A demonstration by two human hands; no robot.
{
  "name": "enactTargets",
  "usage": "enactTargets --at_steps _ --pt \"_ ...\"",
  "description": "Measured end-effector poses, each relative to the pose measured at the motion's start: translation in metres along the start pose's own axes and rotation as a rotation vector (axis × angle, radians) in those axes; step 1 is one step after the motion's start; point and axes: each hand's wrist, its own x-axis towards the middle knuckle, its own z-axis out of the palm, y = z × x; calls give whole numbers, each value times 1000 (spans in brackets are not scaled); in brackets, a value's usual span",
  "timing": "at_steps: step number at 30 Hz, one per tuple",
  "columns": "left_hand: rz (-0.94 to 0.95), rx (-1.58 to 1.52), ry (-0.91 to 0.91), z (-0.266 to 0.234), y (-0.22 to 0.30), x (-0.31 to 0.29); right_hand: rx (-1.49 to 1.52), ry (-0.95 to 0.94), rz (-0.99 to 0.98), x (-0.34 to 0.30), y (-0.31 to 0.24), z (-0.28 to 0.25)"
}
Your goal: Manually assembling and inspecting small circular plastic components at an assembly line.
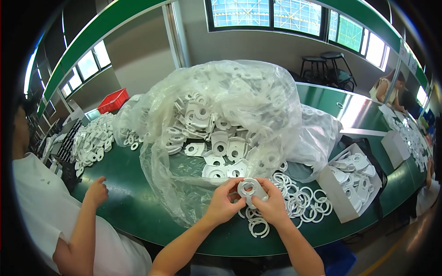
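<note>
Between my two hands, just above the front of the green table, is a white plastic part (253, 190) with a round ring-shaped opening and a flat tab. My left hand (224, 202) grips its left side, thumb on the near edge. On the right side my right hand (271, 202) holds it too, the thumb pressed on its face. Loose white rings (301, 202), some of them split, lie in a heap beside and beneath my right hand. Beyond my hands a big clear plastic bag (248, 87) spills similar white parts (221, 142) through its open mouth.
A carton (340, 202) of white parts stands at the right on the green table (184, 239). More white parts (94, 138) pile up at the left, near a red bin (113, 100). A co-worker in a white shirt (69, 216) sits close on my left; another person (389, 89) works far right.
</note>
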Motion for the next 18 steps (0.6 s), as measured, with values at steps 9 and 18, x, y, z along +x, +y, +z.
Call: enactTargets --at_steps 9,18 --pt "83 201 165 -24 17 7 -157 183 -128 -6 -14 -18" --pt "146 1110 326 -62 -4 32 -658 816 -332 -17 -51 -211"
